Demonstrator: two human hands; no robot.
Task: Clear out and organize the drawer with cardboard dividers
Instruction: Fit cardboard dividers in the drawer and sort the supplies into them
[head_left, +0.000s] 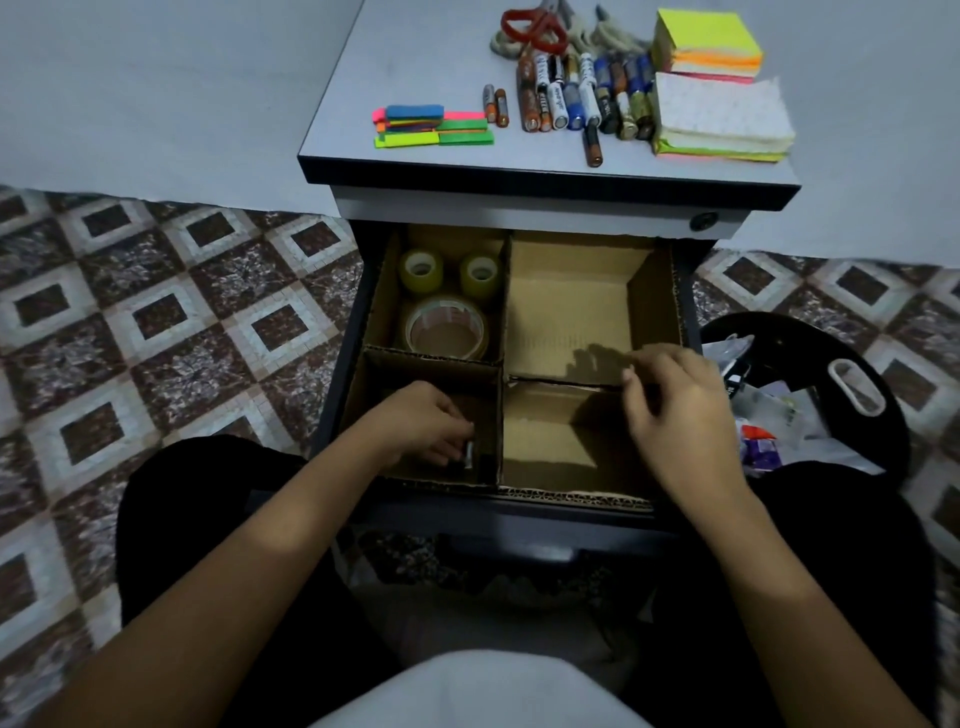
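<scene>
The left grip sits low in the near-left compartment of the drawer, its fingers curled round a small dark thing with a silvery end. Just beyond it, three tape rolls fill the far-left compartment. To its right, the right grip pinches the top edge of the cardboard divider between the two right compartments.

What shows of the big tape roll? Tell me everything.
The big tape roll lies flat, hole up, in the drawer's back-left cardboard compartment, in front of two small rolls. Clear brownish tape on a pale core, glossy. It sits close to the near divider; no hand touches it.
</scene>
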